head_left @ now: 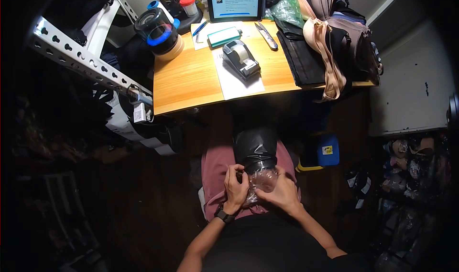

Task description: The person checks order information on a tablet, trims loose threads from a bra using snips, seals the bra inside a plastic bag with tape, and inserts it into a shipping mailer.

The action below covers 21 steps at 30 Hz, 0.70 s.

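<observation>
On my lap, over pinkish clothing point(216, 171), lies a black plastic-wrapped bundle point(256, 145) with a crinkled clear plastic part point(264, 180) at its near end. My left hand point(236, 188), with a dark watch on the wrist, has its fingers curled at the left edge of the black and clear plastic. My right hand point(282, 193) wraps round the right side of the clear plastic, its thumb on top. What lies inside the plastic cannot be made out.
A wooden desk point(189, 83) ahead holds a tape dispenser point(241, 60), a folded knife point(266, 36), a tablet point(236, 1) and a pile of bras point(330, 42). Metal shelving point(91, 61) stands left. A blue bin point(328, 151) sits on the floor at right.
</observation>
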Available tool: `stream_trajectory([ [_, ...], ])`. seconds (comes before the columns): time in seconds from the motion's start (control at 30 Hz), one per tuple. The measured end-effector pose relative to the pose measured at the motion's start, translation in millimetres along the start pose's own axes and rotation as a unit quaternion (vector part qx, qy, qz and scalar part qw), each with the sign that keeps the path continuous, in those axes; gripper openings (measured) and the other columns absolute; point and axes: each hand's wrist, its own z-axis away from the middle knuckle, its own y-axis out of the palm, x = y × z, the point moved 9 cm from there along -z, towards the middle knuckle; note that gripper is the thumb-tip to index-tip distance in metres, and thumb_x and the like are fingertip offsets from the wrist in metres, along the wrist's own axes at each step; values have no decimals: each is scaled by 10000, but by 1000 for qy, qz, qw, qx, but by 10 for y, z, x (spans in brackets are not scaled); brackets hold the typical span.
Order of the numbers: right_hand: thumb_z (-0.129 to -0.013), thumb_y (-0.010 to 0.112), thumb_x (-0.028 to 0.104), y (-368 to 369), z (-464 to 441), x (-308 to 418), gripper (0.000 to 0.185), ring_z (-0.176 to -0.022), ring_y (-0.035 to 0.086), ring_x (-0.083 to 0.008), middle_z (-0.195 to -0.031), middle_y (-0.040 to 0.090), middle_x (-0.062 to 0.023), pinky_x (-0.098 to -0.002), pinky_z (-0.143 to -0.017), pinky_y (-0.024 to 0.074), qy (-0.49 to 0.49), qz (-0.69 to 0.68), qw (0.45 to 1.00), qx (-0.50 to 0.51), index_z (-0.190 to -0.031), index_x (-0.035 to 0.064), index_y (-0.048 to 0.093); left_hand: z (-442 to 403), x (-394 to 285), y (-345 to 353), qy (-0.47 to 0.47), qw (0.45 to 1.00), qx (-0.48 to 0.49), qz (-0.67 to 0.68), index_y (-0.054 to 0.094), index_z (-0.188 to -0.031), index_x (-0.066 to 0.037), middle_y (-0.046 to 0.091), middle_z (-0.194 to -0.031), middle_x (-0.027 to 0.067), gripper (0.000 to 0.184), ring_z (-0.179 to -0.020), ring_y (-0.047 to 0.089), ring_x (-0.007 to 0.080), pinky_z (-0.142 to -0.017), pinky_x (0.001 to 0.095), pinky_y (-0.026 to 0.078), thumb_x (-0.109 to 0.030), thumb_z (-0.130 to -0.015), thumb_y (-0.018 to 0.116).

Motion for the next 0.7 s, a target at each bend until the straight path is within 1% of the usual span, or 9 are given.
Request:
stream_trajectory([
  [0.07, -579, 804, 365, -266, 27, -133, 856, -823, 643, -287, -840, 638, -180, -321, -770, 488, -52, -167, 970, -166, -1176, -61, 361, -108, -150, -134, -3, 998, -27, 54, 531, -865, -5, 545, -914, 85, 163, -664, 541, 148, -560, 239, 457, 94, -736, 544],
  [0.13, -612, 797, 234, -395, 96, -238, 710, -887, 619, -271, -966, 611, -172, -344, -776, 485, 51, -268, 953, -134, -1130, -10, 378, -200, -237, -240, 35, 999, -15, 33, 553, -813, -9, 541, -928, 85, 147, -640, 534, 130, -530, 222, 448, 107, -722, 550],
  [0.23, -629, 781, 204, -227, 44, -421, 664, -953, 593, -283, -1047, 574, -197, -339, -817, 467, 29, -273, 954, -117, -1136, -14, 410, -157, -245, -153, 83, 996, 36, -14, 614, -854, 0, 526, -994, 122, 156, -770, 542, 205, -653, 284, 463, 79, -733, 555],
  [0.3, -646, 775, 360, -237, 63, -288, 799, -1175, 439, -348, -1230, 439, -265, -398, -971, 360, -59, -175, 973, -136, -1225, -38, 394, -74, -180, -28, 76, 992, 60, -81, 623, -963, 31, 501, -1082, 186, 210, -984, 500, 311, -802, 363, 432, 14, -761, 566],
  [0.33, -646, 775, 360, -259, 72, -251, 799, -1175, 439, -348, -1230, 439, -265, -398, -971, 360, -60, -177, 972, -139, -1225, -38, 394, -25, -176, 3, 66, 990, 71, -103, 593, -1010, 64, 463, -1182, 230, 245, -1109, 457, 374, -871, 400, 416, -9, -777, 563],
  [0.43, -613, 648, 693, -94, 71, -16, 1087, -1262, 288, -451, -1316, 334, -321, -533, -1038, 192, -102, -2, 991, -90, -1306, -81, 327, 60, -91, 27, 42, 997, 39, -49, 545, -1058, 92, 375, -1304, 278, 284, -1200, 388, 438, -930, 426, 388, 10, -786, 526],
  [0.53, -567, 695, 683, -72, -7, 142, 1147, -1251, 323, -427, -1328, 320, -329, -489, -1031, 257, -91, 111, 982, -119, -1300, -109, 304, 40, 56, 52, -11, 996, 75, -47, 499, -1102, 112, 264, -1391, 302, 325, -1245, 335, 461, -963, 411, 376, 43, -785, 481],
  [0.6, -537, 701, 697, 18, -50, 127, 1213, -1249, 326, -435, -1322, 316, -344, -484, -1032, 262, -103, 75, 987, -103, -1300, -140, 268, 19, 70, 67, -22, 993, 111, -33, 466, -1136, 124, 219, -1409, 314, 356, -1216, 377, 454, -970, 376, 377, 68, -785, 439],
  [0.7, -605, 689, 654, 119, -59, 112, 1169, -1280, 283, -430, -1341, 291, -338, -473, -1040, 255, -122, -23, 992, -21, -1307, -159, 226, -32, 36, -5, -13, 992, 125, -27, 450, -1188, 112, 267, -1405, 282, 397, -1218, 402, 415, -963, 369, 381, 68, -795, 422],
])
